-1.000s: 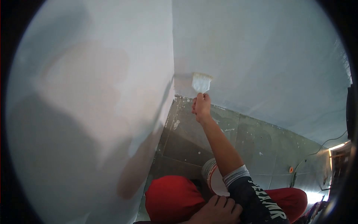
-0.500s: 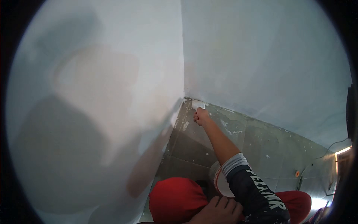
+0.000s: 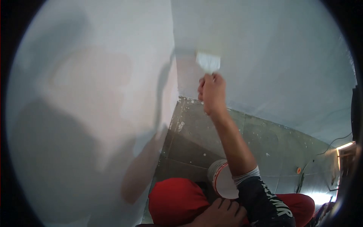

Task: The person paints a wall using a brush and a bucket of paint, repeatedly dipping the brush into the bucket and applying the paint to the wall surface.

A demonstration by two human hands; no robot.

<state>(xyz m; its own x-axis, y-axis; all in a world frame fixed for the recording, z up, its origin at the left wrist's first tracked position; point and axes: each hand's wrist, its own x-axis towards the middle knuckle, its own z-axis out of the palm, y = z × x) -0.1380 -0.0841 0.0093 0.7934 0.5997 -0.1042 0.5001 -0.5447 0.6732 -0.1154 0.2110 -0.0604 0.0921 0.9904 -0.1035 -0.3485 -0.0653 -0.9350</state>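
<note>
Raised from the floor's (image 3: pixel 261 140) edge since half a second ago, the flat paintbrush (image 3: pixel 208 61) in the head view sits just beyond the right hand (image 3: pixel 213 92), whose grip pinches its handle, apparently so its broad end faces the wall (image 3: pixel 272 64). Below that grip, the bucket (image 3: pixel 214 171) stands within reach; the left hand (image 3: pixel 221 213) lies lower, fingers loosely parted, seemingly for balance.

The right arm (image 3: pixel 236 142) stretches forward, right hand (image 3: pixel 213 91) curled tight — left hand (image 3: pixel 222 213) resting low, palm down.
</note>
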